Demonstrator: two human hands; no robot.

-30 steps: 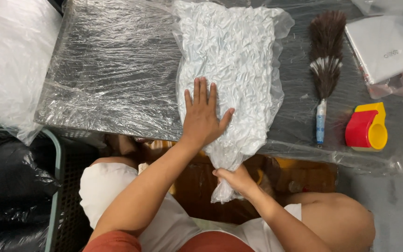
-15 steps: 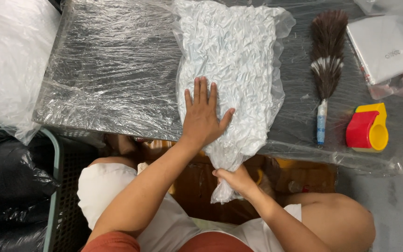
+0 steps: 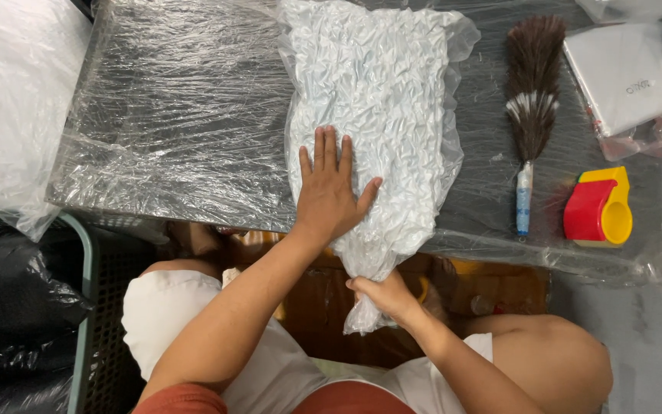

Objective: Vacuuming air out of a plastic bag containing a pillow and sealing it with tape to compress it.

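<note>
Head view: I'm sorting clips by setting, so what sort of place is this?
Probably a packing bench: a table wrapped in clear plastic film, a crinkled white vacuum-packed bag under the left hand, a red and yellow tape dispenser, and a brown feather duster.

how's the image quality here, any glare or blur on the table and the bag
Head view: sharp overall, no motion blur on the left hand or right hand. Bright glare streaks on the plastic wrap over the table; the white bag is brightly lit but its wrinkles stay readable. Under the table it is dim and shadowed. The brush and tape dispenser are crisp.
</note>
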